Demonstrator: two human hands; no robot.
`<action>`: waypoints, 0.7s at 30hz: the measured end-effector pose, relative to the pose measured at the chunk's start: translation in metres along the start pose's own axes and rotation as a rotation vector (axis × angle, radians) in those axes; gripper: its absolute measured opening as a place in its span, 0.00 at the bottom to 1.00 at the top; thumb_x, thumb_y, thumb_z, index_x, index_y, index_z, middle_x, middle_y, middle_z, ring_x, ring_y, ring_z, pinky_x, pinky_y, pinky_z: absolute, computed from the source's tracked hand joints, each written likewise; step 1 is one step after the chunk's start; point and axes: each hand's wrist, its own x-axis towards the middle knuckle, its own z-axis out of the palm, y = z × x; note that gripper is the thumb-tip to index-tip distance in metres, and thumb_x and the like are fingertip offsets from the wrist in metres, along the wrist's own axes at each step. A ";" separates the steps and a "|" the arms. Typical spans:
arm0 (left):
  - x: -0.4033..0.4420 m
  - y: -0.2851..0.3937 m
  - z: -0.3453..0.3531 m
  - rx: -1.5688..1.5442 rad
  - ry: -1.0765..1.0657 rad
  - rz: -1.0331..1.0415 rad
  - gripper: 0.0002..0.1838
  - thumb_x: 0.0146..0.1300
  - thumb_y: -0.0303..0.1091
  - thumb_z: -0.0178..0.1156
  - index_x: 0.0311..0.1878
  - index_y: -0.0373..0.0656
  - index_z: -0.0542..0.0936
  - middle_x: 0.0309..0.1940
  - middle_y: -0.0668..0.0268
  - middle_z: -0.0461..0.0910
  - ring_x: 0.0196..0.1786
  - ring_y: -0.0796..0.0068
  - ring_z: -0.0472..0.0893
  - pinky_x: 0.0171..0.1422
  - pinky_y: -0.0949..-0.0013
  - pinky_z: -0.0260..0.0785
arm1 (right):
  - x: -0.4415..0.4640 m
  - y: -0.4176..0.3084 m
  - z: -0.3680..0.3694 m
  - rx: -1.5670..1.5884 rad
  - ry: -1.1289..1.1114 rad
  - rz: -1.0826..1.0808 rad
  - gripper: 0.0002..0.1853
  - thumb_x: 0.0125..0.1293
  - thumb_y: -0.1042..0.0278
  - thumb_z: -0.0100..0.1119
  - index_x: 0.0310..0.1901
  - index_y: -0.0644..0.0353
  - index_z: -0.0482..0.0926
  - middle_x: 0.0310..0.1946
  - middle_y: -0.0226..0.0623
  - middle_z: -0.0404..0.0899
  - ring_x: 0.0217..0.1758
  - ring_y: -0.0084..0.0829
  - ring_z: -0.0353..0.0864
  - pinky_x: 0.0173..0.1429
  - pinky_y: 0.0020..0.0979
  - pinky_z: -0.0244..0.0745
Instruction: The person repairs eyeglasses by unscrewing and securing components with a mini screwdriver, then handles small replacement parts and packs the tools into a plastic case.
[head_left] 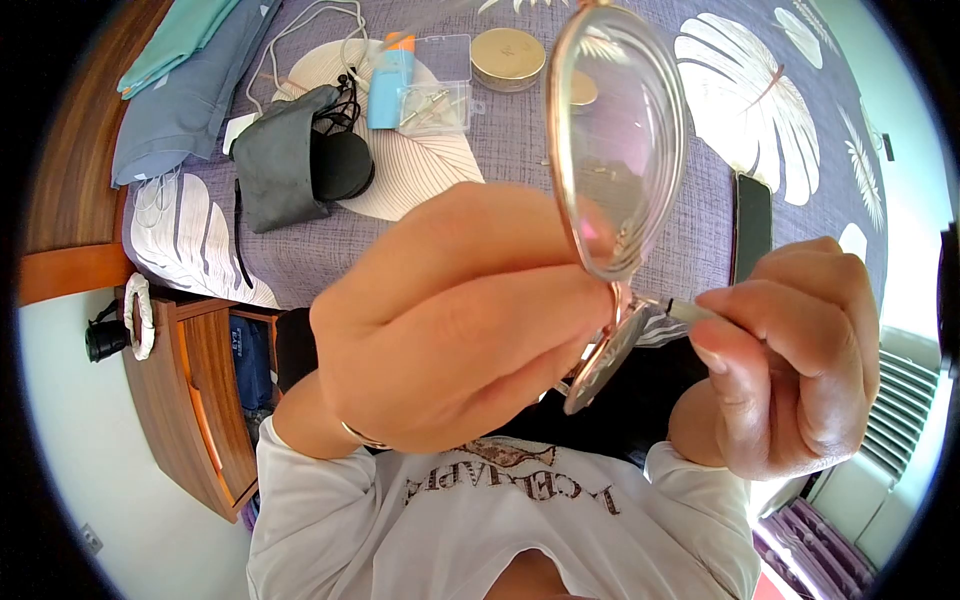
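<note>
A pair of thin metal-framed glasses [628, 140] is held up close to the camera, one lens upright and the other below it, turned away. My left hand [460, 320] grips the frame near the bridge, its fingers closed. In my right hand [800, 360], thumb and fingers pinch a small pale tool [690, 311] with a dark collar. The tool's thin tip points left at the frame by the bridge; whether it touches is too small to tell.
On the patterned bedspread [510, 140] lie a dark pouch [275, 165], a blue tube [388, 92], a clear plastic case [436, 108], a round gold compact [508, 55] and a phone [752, 225]. Folded clothes [180, 110] are at the upper left, above a wooden cabinet [180, 400].
</note>
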 end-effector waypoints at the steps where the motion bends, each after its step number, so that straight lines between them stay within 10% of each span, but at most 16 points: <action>1: 0.000 0.000 0.000 0.004 -0.007 -0.004 0.13 0.40 0.23 0.66 0.30 0.37 0.72 0.33 0.52 0.73 0.31 0.67 0.76 0.32 0.71 0.70 | 0.000 0.000 0.000 -0.009 0.005 -0.002 0.12 0.40 0.66 0.63 0.23 0.65 0.72 0.18 0.36 0.71 0.19 0.26 0.64 0.22 0.23 0.54; 14: 0.000 0.001 0.003 -0.093 -0.023 -0.012 0.11 0.38 0.18 0.63 0.28 0.38 0.74 0.32 0.54 0.74 0.31 0.63 0.75 0.31 0.68 0.69 | -0.001 0.000 -0.009 0.023 -0.108 0.025 0.18 0.49 0.61 0.60 0.13 0.64 0.67 0.13 0.32 0.62 0.15 0.23 0.58 0.19 0.23 0.47; 21: -0.001 -0.004 0.002 -0.071 -0.038 -0.019 0.12 0.42 0.20 0.63 0.31 0.36 0.72 0.33 0.53 0.73 0.31 0.65 0.75 0.31 0.68 0.68 | -0.004 -0.004 0.012 -0.198 -0.013 0.094 0.30 0.53 0.40 0.47 0.15 0.65 0.68 0.14 0.33 0.63 0.15 0.23 0.60 0.19 0.21 0.47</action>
